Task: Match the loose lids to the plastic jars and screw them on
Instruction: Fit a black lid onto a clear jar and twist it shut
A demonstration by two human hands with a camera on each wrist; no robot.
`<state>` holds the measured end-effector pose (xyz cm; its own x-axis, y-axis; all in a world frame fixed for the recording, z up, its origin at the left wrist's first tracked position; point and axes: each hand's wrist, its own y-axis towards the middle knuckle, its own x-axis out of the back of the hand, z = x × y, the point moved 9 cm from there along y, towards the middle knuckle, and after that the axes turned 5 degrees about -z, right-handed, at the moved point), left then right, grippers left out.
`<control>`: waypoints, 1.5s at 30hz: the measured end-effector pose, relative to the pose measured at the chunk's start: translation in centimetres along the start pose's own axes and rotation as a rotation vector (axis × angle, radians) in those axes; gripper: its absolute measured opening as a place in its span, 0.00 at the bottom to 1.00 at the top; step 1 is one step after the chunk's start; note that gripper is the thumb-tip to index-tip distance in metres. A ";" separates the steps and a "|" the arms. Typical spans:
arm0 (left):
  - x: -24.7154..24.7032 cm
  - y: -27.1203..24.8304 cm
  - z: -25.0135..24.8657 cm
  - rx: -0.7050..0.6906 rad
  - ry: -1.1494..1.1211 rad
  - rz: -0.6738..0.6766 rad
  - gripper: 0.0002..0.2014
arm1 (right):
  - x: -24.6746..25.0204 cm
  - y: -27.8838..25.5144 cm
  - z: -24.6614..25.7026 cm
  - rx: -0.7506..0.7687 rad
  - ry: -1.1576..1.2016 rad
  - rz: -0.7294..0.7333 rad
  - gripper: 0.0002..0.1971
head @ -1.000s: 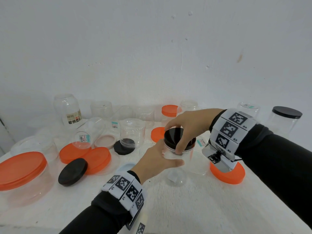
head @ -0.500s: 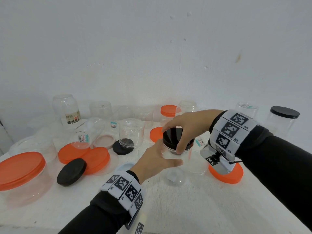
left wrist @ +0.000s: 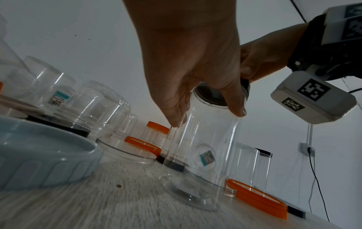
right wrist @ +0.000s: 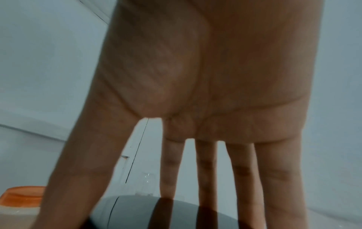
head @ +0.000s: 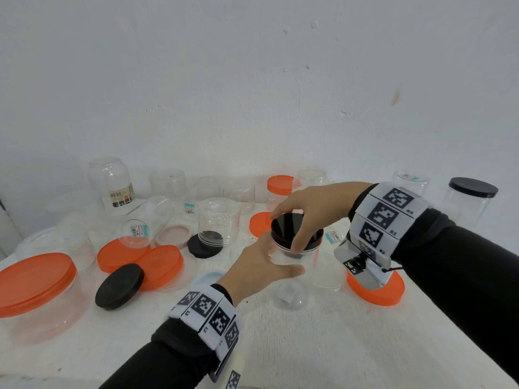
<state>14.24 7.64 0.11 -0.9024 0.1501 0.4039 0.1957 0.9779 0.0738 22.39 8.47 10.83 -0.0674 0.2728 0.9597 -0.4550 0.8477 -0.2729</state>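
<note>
A tall clear jar (head: pixel 292 290) stands upright on the white table (head: pixel 309 346) in the middle. My left hand (head: pixel 269 256) grips its upper wall, thumb on the near side. On its mouth sits a black lid (head: pixel 289 224), which my right hand (head: pixel 302 234) grips from above, thumb in front and fingers over the far rim. In the left wrist view the jar (left wrist: pixel 205 147) carries a small blue price sticker, and the left hand's fingers (left wrist: pixel 235 108) curl round it just under the lid (left wrist: pixel 211 94). The right wrist view shows my spread fingers (right wrist: pixel 243 170) reaching down onto the lid (right wrist: pixel 137 213).
A wide jar with an orange lid (head: pixel 33 279) stands at the left. Loose lids lie about: black (head: pixel 119 286), orange (head: pixel 160 265), pale blue (head: pixel 209 277), and orange (head: pixel 376 290) under my right wrist. Several clear jars stand along the wall, one with a black lid (head: pixel 471 203).
Both hands keep their hold on the jar and the black lid. Only the view has shifted a little.
</note>
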 end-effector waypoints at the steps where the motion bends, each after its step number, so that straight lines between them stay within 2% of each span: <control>1: 0.0 0.0 0.0 0.002 0.000 0.001 0.40 | 0.1 0.1 -0.1 -0.004 -0.002 -0.013 0.37; 8: 0.0 0.0 -0.1 0.005 0.051 0.013 0.38 | 0.0 0.7 -0.6 -0.118 -0.105 -0.130 0.37; 15: 0.0 0.0 0.1 -0.001 0.006 -0.011 0.41 | -0.6 0.0 -0.3 -0.015 0.016 0.026 0.39; 22: 0.0 -0.1 0.1 0.011 0.027 -0.008 0.39 | -0.4 0.5 -0.6 -0.064 -0.015 -0.037 0.37; 27: 0.0 0.0 0.2 0.023 0.030 0.001 0.39 | -0.5 0.7 -0.8 -0.125 -0.108 -0.099 0.40; 32: 0.0 -0.1 0.0 0.016 0.005 -0.017 0.40 | -0.5 0.3 -0.5 -0.040 -0.001 -0.019 0.41; 35: 0.0 -0.1 0.0 0.014 0.003 -0.015 0.41 | -0.1 0.1 0.1 0.015 0.028 -0.049 0.36; 39: -0.1 -0.2 -0.1 0.017 0.029 -0.003 0.40 | -0.1 0.4 -0.1 -0.022 -0.012 -0.107 0.34; 42: -0.1 -0.2 -0.3 0.006 0.029 -0.002 0.40 | -0.2 0.8 -0.3 -0.073 -0.116 -0.165 0.36; 45: -0.1 -0.2 -0.2 0.006 0.024 -0.002 0.39 | -0.6 0.9 -0.8 -0.086 -0.098 -0.125 0.40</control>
<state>14.34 7.36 0.29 -0.8934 0.1446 0.4253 0.1915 0.9791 0.0692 22.71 9.45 9.99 -0.1026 0.1207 0.9874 -0.3878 0.9092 -0.1514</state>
